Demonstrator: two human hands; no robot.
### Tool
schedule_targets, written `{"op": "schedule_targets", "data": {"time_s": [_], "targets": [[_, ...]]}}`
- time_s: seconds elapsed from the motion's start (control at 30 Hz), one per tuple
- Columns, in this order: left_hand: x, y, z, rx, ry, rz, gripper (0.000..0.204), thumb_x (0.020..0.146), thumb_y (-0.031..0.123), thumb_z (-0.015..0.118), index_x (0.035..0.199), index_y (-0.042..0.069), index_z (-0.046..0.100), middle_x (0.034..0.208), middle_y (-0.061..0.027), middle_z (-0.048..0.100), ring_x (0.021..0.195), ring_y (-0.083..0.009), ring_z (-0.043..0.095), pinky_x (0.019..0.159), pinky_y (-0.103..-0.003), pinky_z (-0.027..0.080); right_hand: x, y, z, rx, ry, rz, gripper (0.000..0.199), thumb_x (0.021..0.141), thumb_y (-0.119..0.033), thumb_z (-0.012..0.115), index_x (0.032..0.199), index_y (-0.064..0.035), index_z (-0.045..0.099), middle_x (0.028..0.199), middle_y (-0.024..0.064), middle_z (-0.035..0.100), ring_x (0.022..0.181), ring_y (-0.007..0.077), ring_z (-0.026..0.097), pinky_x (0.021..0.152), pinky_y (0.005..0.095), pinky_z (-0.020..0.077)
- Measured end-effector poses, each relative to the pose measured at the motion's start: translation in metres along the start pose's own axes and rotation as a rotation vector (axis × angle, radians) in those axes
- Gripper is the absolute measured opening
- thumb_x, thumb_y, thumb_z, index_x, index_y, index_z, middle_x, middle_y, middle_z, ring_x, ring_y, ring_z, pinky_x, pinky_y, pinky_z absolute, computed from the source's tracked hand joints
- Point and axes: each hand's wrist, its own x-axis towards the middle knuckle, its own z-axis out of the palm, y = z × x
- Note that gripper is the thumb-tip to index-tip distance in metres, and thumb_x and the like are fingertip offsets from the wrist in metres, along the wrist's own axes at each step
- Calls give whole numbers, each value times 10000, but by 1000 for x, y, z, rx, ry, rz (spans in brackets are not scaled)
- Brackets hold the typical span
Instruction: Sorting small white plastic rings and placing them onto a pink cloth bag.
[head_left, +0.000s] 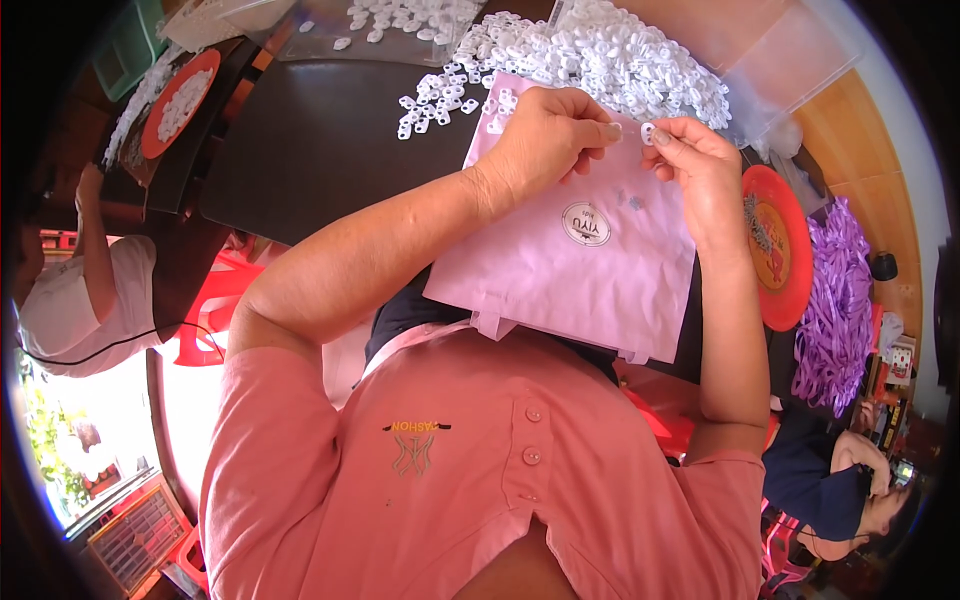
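Note:
My right hand (700, 165) pinches a small white plastic piece with holes (648, 133) between thumb and forefinger. Just to its left, my left hand (558, 130) is closed too, thumb against finger, with a bit of something white and small at the tips, mostly hidden. Both hands are above a pink fabric bag (560, 275) with a round white label, lying on the table edge and toward my lap. Several loose white pieces (501, 104) rest on the bag's far left corner, beside my left hand. Beyond the hands spreads a large heap of similar white pieces (610, 62).
The dark table (320, 140) carries a clear tray of white pieces (400, 18). At right are a red plate (797, 225) with small dark bits and a bundle of purple ribbons (835, 300). A red plate (185, 100) lies left. Two people sit either side.

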Motion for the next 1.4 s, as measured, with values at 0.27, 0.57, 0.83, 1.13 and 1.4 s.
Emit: {"op": "schedule_targets", "data": {"time_s": [0.27, 0.57, 0.83, 1.13, 1.4], "targets": [[-6, 4, 4, -14, 23, 60, 193, 867, 192, 649, 877, 0, 631, 694, -12, 594, 595, -69, 559, 490, -216, 427, -11, -10, 10, 171, 2, 20, 152, 871, -98, 627, 968, 17, 650, 825, 69, 660, 720, 159, 615, 652, 245, 428], [-7, 2, 6, -7, 46, 117, 178, 870, 188, 648, 891, 12, 633, 708, -11, 604, 608, -65, 568, 488, -212, 434, -17, -13, 17, 212, 1, -5, 143, 879, -86, 617, 971, 20, 644, 833, 73, 661, 730, 155, 618, 655, 246, 437], [-8, 1, 8, 0, 70, 122, 173, 878, 183, 647, 908, 13, 628, 711, -1, 594, 606, -60, 562, 488, -208, 430, -19, -14, 21, 217, 18, -12, 147, 878, -89, 627, 975, 19, 646, 831, 70, 661, 728, 153, 623, 652, 246, 443], [-10, 2, 10, 40, 79, 150, 168, 881, 183, 645, 910, 19, 629, 713, 9, 591, 604, -50, 553, 489, -201, 424, -21, -14, 23, 143, 20, -77, 139, 874, -99, 638, 960, 8, 656, 822, 50, 659, 723, 128, 619, 647, 234, 439], [-10, -1, 11, 60, 60, 175, 157, 881, 171, 647, 916, 19, 628, 734, 4, 596, 609, -50, 549, 492, -201, 427, -21, -14, 25, 110, -34, -70, 142, 879, -108, 626, 965, 2, 655, 832, 40, 658, 721, 117, 615, 653, 233, 440]]}}
